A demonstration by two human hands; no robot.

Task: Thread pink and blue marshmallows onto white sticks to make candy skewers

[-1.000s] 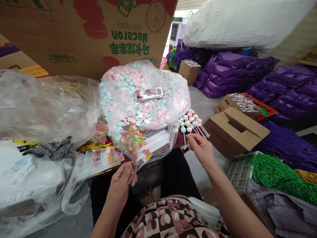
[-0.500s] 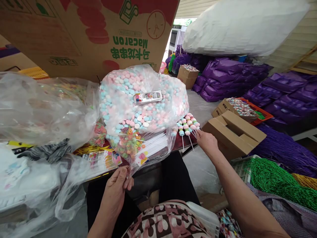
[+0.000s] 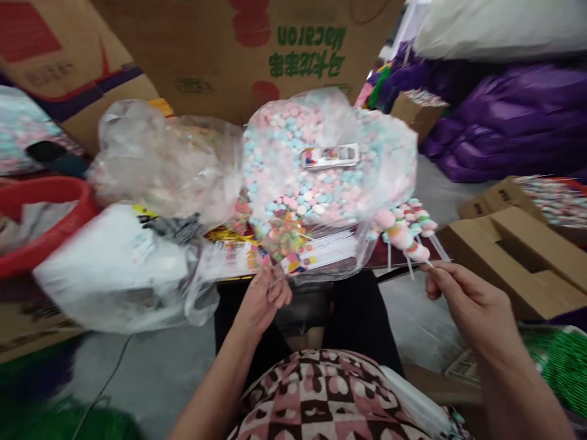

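Observation:
My right hand (image 3: 468, 302) is closed in a pinch on the white stick of a marshmallow skewer (image 3: 403, 237), lifted off the pile of finished skewers (image 3: 419, 217) at the table's right edge. My left hand (image 3: 263, 298) is closed on the near edge of a clear packet (image 3: 293, 260) below the big clear bag of pink, blue and white marshmallows (image 3: 316, 165). A bundle of white sticks (image 3: 330, 252) lies under that bag.
A large upside-down "Macaron" carton (image 3: 257, 49) stands behind the table. Crumpled clear bags (image 3: 160, 159) and a white bag (image 3: 114, 269) lie left, by a red basin (image 3: 41, 214). An open cardboard box (image 3: 518, 256) sits right, purple sacks (image 3: 504, 122) behind it, green beads (image 3: 559, 360) nearby.
The view has swung left and blurred. My right hand has drawn back from the skewer pile with one skewer pinched in it. My left hand stays at the packet's edge.

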